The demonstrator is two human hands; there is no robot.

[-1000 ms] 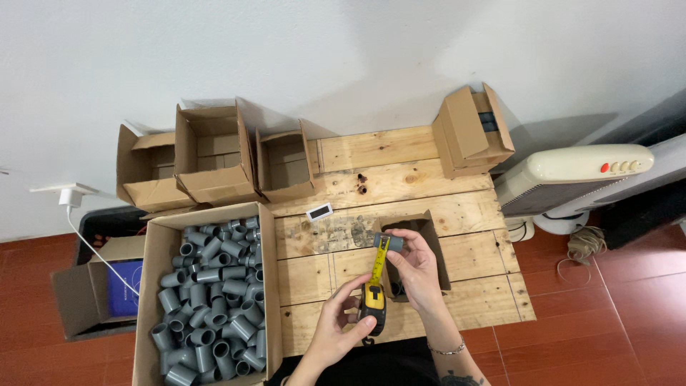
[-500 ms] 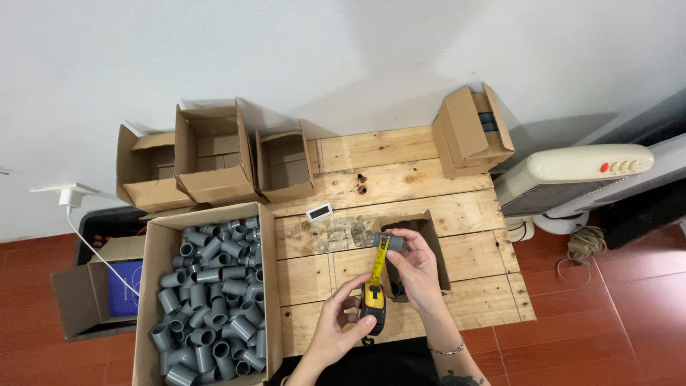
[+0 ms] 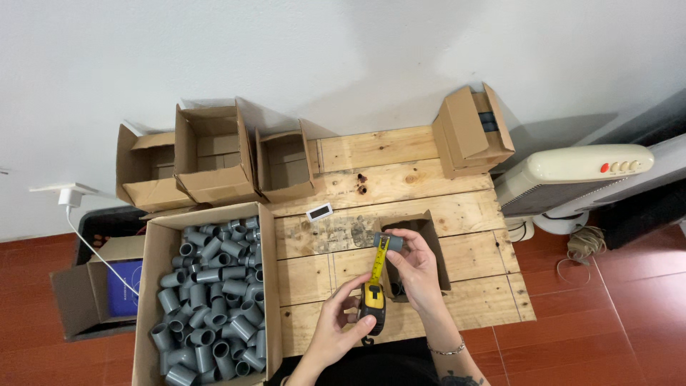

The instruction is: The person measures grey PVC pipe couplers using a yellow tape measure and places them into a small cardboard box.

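Note:
My left hand [image 3: 341,323] grips a yellow and black tape measure [image 3: 372,307] over the front of the wooden pallet table [image 3: 379,171]. Its yellow tape runs up to a short grey pipe fitting [image 3: 389,241], which my right hand [image 3: 414,270] pinches by the fingertips together with the tape's end. Both hands are above the table, next to a small open cardboard box [image 3: 429,229] that lies under my right hand.
A big cardboard box [image 3: 152,286] full of several grey pipe fittings [image 3: 211,297] stands at the left. Three open boxes [image 3: 214,161] line the back left, another box [image 3: 471,132] the back right. A small white device [image 3: 319,211] lies mid-table. A fan heater [image 3: 579,175] sits on the floor, right.

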